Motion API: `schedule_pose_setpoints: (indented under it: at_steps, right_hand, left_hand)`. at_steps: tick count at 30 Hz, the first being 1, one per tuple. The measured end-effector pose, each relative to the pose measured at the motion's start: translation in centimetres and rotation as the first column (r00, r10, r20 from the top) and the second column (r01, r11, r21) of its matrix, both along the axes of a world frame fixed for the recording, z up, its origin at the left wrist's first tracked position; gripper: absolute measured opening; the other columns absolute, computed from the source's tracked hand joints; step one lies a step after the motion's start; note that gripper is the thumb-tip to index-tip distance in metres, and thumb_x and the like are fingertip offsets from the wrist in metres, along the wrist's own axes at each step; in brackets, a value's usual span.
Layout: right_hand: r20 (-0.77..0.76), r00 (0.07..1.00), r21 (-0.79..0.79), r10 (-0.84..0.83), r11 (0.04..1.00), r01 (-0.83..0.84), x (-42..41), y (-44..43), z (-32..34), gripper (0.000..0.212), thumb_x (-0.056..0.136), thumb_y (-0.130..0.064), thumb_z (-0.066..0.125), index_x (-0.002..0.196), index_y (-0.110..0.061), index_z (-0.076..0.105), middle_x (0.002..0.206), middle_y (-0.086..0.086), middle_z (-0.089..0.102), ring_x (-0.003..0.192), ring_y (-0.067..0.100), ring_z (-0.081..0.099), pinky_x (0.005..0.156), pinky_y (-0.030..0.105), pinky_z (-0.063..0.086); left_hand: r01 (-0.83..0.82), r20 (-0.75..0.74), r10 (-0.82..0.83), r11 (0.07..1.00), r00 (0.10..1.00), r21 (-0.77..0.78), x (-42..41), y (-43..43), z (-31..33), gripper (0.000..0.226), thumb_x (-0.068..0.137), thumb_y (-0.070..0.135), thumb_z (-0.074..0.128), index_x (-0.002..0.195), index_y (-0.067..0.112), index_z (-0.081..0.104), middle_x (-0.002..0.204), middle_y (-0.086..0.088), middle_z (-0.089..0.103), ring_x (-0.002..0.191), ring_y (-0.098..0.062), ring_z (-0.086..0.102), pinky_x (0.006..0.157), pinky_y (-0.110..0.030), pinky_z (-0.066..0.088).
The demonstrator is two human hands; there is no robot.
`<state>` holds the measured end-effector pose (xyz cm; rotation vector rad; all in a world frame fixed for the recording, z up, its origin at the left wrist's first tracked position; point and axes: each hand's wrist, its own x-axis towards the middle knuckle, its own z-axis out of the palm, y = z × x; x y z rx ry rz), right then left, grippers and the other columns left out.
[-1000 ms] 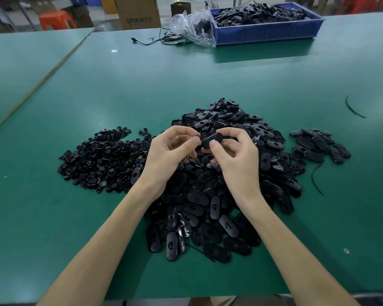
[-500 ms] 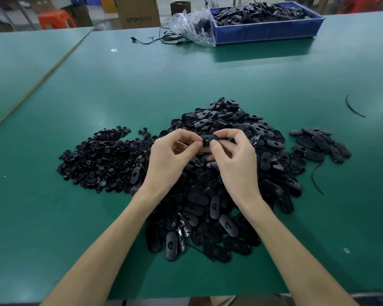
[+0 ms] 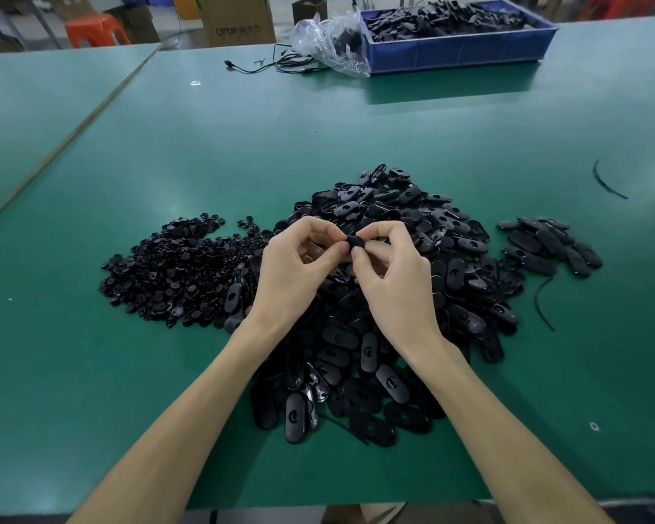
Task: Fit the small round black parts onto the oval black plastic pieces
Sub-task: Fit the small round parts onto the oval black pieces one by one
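1. A green worktable (image 3: 469, 145) carries the work. One black oval piece (image 3: 357, 242) is held above the central pile of oval pieces (image 3: 458, 266).
2. Left hand (image 3: 295, 274) and right hand (image 3: 394, 281) each pinch it between thumb and forefinger. The round part cannot be made out there.
3. Risk: a skewed press may leave the round part unseated, and a slip would likely lose it in the pile.
4. The heap of small round parts (image 3: 174, 274) lies left, a small separate group of oval pieces (image 3: 549, 245) right.
5. Far edge: blue crate (image 3: 458, 54), plastic bag (image 3: 329, 39), cable (image 3: 280, 66).
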<state>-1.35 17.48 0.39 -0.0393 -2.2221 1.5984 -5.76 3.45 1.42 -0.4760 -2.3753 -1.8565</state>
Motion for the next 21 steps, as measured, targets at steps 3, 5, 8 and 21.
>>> schedule_pose_setpoints:
  at_steps: [3,5,8,21]
  right_hand:
    - [-0.017,1.000,0.022,0.019,1.000,-0.019,0.0,0.0,0.0,0.017,0.101,-0.009,0.064,0.110,-0.021,0.055,0.078,-0.014,0.074,0.066,0.003,0.063,0.063,0.009,0.044]
    - [-0.021,0.999,0.023,0.025,0.999,-0.024,0.0,0.0,-0.1,0.018,0.101,-0.009,0.064,0.110,-0.023,0.055,0.078,-0.014,0.074,0.067,0.005,0.063,0.063,0.010,0.044]
    - [-0.024,0.999,0.007,0.023,1.000,-0.023,0.0,0.1,0.0,0.018,0.101,-0.010,0.065,0.109,-0.024,0.056,0.082,-0.013,0.076,0.075,0.009,0.070,0.068,0.016,0.052]
    - [-0.033,0.997,-0.186,0.069,0.980,-0.074,0.1,0.1,0.5,0.010,0.103,-0.010,0.063,0.113,-0.014,0.065,0.094,-0.005,0.079,0.085,0.011,0.077,0.075,0.022,0.059]
  left_hand:
    - [-0.016,0.011,0.016,1.000,1.000,0.005,-0.1,-0.1,-0.1,0.012,0.090,0.006,0.078,0.096,0.012,0.070,0.085,-0.003,0.073,0.068,-0.015,0.065,0.069,-0.045,0.058]
    - [-0.024,0.028,0.024,1.000,0.999,0.005,-0.2,-0.2,-0.1,0.014,0.090,0.008,0.079,0.097,0.013,0.068,0.084,0.000,0.072,0.067,-0.014,0.065,0.067,-0.043,0.057]
    - [-0.040,0.032,0.040,0.999,0.999,-0.008,-0.4,-0.4,-0.2,0.019,0.088,0.014,0.082,0.100,0.014,0.067,0.084,0.006,0.070,0.069,-0.009,0.062,0.066,-0.036,0.052]
    - [0.111,0.111,-0.123,0.987,0.986,0.115,-1.0,-1.4,0.3,0.014,0.085,0.011,0.081,0.098,0.009,0.075,0.091,-0.011,0.079,0.089,-0.030,0.078,0.091,-0.044,0.062]
